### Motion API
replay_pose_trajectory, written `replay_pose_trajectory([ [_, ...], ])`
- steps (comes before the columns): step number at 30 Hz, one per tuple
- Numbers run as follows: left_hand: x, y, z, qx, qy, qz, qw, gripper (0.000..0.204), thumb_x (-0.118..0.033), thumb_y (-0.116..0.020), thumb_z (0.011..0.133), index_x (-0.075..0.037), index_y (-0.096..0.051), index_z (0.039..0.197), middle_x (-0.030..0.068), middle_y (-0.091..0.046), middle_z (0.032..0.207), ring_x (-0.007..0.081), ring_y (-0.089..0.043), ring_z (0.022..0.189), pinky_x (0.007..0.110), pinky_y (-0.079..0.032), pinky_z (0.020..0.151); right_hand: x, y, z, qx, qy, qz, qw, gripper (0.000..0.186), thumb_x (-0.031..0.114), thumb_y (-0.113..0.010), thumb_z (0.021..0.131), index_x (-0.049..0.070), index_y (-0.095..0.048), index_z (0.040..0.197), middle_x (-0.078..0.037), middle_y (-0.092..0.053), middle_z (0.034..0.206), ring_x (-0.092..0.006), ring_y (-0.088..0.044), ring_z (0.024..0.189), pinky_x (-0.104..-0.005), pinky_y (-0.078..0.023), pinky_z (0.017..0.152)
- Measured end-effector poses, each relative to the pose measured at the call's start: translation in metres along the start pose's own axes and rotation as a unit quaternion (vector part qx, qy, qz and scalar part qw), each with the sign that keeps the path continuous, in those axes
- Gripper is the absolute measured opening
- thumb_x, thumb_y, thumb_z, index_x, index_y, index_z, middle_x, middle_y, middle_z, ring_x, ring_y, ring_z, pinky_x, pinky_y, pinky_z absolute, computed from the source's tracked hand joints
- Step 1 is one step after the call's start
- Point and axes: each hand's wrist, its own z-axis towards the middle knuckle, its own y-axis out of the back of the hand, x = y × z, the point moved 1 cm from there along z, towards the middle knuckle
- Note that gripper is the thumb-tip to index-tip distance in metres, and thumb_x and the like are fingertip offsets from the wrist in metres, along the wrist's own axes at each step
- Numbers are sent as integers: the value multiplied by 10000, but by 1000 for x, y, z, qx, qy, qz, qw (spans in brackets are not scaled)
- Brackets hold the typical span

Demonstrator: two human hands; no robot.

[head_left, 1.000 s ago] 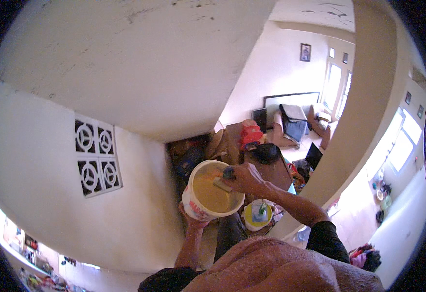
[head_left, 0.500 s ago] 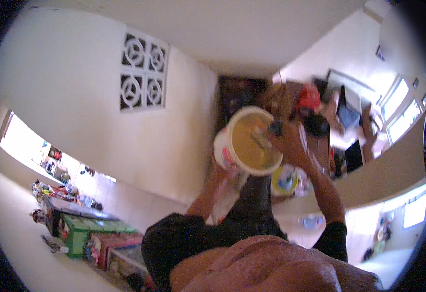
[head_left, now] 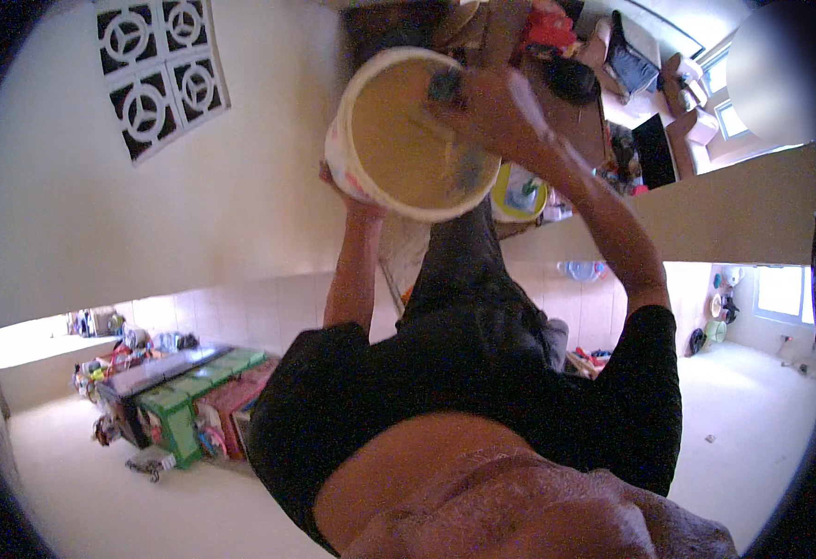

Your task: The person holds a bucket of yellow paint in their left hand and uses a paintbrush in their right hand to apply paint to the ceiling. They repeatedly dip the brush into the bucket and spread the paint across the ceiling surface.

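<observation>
A white bucket of pale tan, creamy material is held up in front of me, tilted toward the camera. My left hand grips it at the lower left side, with most fingers hidden behind it. My right hand is closed on a dark-handled tool over the bucket's right half; the tool's working end is hard to make out in the material. Past the bucket's lower right stands a second container with a yellow rim and a pale item in it.
A white wall with vent blocks is close on my left. A beige ledge crosses at right. Furniture, a dark cluttered surface and red items lie beyond the bucket. Stacked crates and goods show at lower left.
The view has tipped, so the bucket and both hands sit higher in the picture, and more of my body and the lower rooms shows. The tool's pale blade is less visible now.
</observation>
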Motion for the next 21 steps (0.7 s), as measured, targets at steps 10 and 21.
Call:
replay_pose_trajectory([
  [10,-10,0,8,65,129,-229,963,856,-771,-301,801,-182,-374,1417,77,-392,1452,312,-371,1310,525,-332,1062,2,-8,5,-66,26,-4,997,296,345,-611,824,63,-656,905,-184,-649,687,-382,-650,631,-467,-524,563],
  [21,-18,-19,-8,109,74,-104,986,783,-732,-319,822,-207,-368,1401,79,-407,1424,283,-396,1294,538,-340,1049,16,15,-20,-98,-8,205,974,239,261,-717,814,25,-687,839,-105,-678,651,-203,-661,538,-349,-515,498],
])
